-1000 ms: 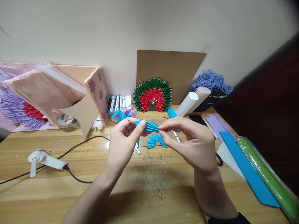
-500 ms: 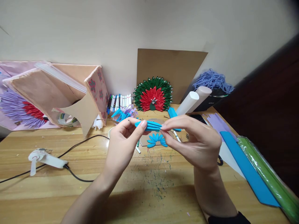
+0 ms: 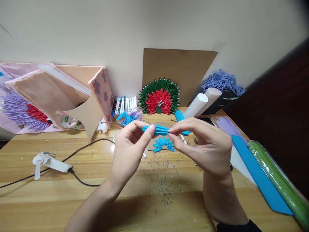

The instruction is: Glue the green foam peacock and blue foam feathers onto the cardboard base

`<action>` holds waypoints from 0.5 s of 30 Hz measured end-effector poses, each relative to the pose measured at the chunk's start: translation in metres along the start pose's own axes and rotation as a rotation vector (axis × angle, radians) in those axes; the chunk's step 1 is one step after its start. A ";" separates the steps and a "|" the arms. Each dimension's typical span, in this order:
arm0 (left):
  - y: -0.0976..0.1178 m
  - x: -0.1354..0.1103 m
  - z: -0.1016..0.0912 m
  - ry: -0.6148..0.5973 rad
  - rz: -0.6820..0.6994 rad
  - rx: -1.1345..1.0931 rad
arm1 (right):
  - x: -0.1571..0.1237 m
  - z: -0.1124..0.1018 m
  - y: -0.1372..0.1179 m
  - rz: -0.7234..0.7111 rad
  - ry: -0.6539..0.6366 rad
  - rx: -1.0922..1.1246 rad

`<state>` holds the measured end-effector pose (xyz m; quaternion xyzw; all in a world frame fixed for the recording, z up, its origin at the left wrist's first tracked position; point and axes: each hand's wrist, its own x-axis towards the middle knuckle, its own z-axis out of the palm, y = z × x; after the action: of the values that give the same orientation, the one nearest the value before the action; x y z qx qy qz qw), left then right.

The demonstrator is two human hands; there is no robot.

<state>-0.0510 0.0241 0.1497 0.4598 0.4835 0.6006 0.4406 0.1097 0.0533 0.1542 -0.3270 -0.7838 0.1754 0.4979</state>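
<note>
Pleated blue paper (image 3: pixel 161 130) was held above the worktop (image 3: pixel 169 212). Its left part was pinched by the left hand (image 3: pixel 130 143), its right tip by the right hand (image 3: pixel 205 146).

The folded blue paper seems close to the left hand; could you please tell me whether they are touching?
Touching: in the head view, the left hand holds the folded blue paper up off the table, its thumb lying over the paper near one end.

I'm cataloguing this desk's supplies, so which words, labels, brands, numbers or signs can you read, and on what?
Nothing reads with certainty.
Black box: tiny pale lettering, perhaps ending "PCS", too blurred to confirm.
Tape roll: green markings, too small to read.
Markers: no legible text.
</note>
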 end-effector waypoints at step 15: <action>0.001 0.000 0.000 -0.059 0.015 0.020 | 0.001 -0.001 0.000 -0.033 -0.027 -0.022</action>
<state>-0.0512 0.0240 0.1508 0.4852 0.4730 0.5853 0.4453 0.1103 0.0538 0.1553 -0.3170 -0.7978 0.1627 0.4864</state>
